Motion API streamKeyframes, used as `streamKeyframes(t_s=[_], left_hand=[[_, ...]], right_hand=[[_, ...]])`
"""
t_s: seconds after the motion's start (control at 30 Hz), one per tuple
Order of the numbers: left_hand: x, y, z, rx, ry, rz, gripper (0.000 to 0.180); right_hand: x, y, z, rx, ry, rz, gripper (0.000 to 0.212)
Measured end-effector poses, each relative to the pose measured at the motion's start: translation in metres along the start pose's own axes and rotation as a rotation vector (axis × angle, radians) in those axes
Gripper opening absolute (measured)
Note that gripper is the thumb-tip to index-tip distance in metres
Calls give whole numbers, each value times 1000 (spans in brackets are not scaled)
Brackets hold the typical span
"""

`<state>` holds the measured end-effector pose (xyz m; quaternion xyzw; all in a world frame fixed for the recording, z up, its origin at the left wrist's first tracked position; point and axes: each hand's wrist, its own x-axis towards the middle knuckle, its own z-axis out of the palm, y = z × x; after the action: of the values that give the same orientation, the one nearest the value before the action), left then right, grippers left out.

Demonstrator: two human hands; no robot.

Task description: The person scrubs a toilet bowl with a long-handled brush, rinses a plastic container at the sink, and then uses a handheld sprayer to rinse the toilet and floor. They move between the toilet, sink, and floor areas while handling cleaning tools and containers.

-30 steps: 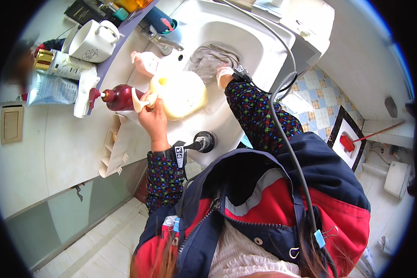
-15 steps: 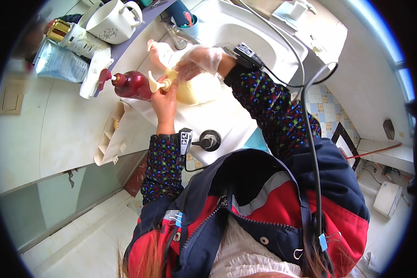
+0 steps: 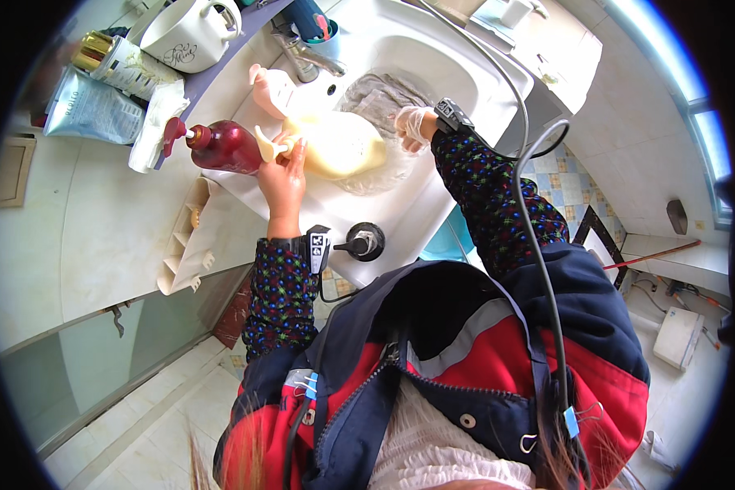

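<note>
My left hand is wrapped round the neck of a pale yellow pump bottle, just below its cream pump head. The bottle lies tilted over the sink's near rim, its base toward the basin. Over the basin, apart from the bottle, is my right hand, with thin translucent white material round it. Its fingers are bent together; whatever they may hold is hidden. Beneath lies crumpled grey, see-through material, cloth or plastic. A dark red pump bottle stands left of my left hand, and a pink pump bottle behind it.
The white sink has a metal faucet and a blue cup at its back. A shelf on the left holds a white mug and tubes. A black-and-silver fitting sits at the near edge. Cables hang by my right arm.
My right hand has moved off the yellow bottle's neck, to the right and over the basin. The grey material there now shows. My left hand still grips the bottle, which now lies farther tilted.
</note>
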<state>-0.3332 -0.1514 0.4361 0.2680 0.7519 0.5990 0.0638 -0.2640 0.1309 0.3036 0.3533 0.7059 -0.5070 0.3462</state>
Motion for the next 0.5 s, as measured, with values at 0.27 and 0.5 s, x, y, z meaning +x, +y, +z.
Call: streamKeyframes(t_s=[0.27,0.5], left_hand=[[-11,8,-30,-36,30,19,32],[-2,9,-14,100,-53,19,35]], right_hand=[[50,-5,59,-377,311,-540,15],[-101,-120,31,632,-484,-743,20]])
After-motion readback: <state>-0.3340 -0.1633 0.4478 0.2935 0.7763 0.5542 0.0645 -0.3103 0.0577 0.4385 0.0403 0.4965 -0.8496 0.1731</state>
